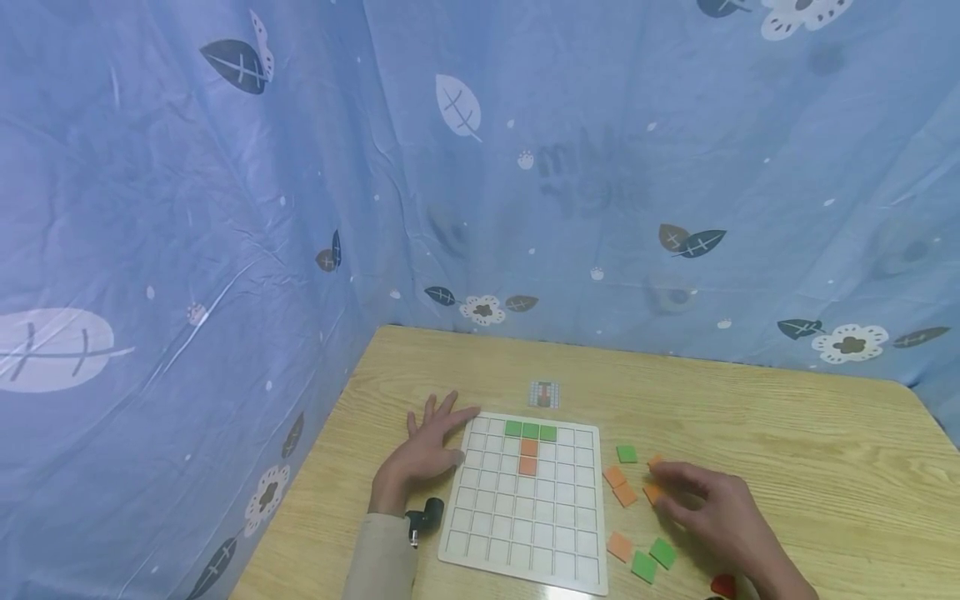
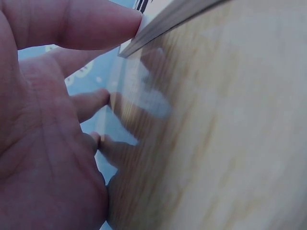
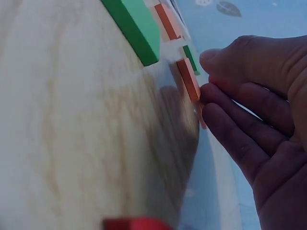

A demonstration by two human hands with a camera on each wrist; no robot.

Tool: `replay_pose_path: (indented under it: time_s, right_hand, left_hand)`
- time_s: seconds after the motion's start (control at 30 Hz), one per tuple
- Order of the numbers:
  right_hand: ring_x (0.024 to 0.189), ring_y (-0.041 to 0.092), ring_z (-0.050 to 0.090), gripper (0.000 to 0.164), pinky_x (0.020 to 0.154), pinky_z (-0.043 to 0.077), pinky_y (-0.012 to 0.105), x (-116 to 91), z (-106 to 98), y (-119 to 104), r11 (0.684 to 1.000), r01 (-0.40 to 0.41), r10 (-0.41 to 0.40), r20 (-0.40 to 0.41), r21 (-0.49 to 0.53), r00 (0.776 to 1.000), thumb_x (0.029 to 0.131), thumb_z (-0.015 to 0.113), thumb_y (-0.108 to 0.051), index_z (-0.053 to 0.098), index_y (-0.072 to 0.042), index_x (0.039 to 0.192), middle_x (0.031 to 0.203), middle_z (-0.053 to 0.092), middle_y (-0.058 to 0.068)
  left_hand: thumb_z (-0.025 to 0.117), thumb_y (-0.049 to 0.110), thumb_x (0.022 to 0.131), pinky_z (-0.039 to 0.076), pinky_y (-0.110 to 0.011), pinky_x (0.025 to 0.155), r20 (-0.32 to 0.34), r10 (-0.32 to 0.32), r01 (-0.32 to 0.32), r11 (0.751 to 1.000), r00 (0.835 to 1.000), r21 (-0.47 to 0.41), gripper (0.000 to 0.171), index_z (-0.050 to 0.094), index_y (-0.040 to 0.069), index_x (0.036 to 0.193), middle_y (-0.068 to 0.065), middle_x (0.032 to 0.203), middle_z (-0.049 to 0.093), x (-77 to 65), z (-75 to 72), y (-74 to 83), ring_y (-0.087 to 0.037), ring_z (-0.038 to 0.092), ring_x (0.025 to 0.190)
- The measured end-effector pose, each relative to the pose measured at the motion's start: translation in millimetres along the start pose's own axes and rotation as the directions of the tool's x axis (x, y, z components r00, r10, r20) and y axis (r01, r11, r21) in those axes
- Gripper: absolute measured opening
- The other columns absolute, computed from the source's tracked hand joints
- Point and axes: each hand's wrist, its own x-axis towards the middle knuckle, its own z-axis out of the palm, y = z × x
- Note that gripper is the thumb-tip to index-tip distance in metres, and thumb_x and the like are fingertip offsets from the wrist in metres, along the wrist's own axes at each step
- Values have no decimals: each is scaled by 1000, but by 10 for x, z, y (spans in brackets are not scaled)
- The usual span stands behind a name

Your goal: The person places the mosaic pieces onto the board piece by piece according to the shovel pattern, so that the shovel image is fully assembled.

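A white grid board (image 1: pixel 491 504) lies on the table, with three green tiles (image 1: pixel 531 431) in its far row and two orange tiles (image 1: pixel 528 457) in a column below them. My left hand (image 1: pixel 423 450) rests at the board's left edge, fingers spread, thumb and index fingertip right at the rim. To the right of the board, my right hand (image 1: pixel 712 504) reaches over loose orange tiles. Its fingertips are right at an orange tile (image 3: pixel 189 80) in the right wrist view, thumb and fingers a little apart. Another orange tile (image 1: pixel 656 461) is partly hidden by the index finger.
Several loose tiles lie right of the board, including a green tile (image 1: pixel 627 454) and an orange tile (image 1: pixel 619 547). A red piece (image 1: pixel 723 586) sits near my right forearm. A small patterned card (image 1: pixel 543 394) lies beyond the board. A blue curtain (image 1: pixel 600 208) hangs behind the table.
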Motion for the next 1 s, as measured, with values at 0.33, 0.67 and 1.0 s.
replay_pose_path:
  time_s: [0.33,0.67,1.0]
  right_hand:
    - [105,13,79,36,86,63,28,-92,10,27,1000,18,-19,-12,-14,1000,83,96,-18,84,-29,115,112,84,-11]
    - [114,12,76,37,95,62,28,-60,88,-72,999,35,-35,-12,-1,999,83,95,-20,84,-31,117,120,83,-11]
    - [118,30,78,36,99,64,49,-28,116,-113,999,43,-43,-9,-19,999,86,90,-11,83,-23,119,124,82,-3]
  left_hand:
    - [65,6,81,-19,-75,128,-2,3,-3,1000,1000,-2,85,54,23,164,-17,184,15,-3,-3,8,-48,-10,170]
    - [67,6,82,-19,-75,128,3,-2,2,1000,1000,2,85,54,24,164,-16,184,15,2,10,-11,-48,-11,170]
    - [66,6,81,-18,-76,128,2,-1,1,1000,1000,7,85,53,23,164,-16,184,15,6,2,-12,-48,-11,170]
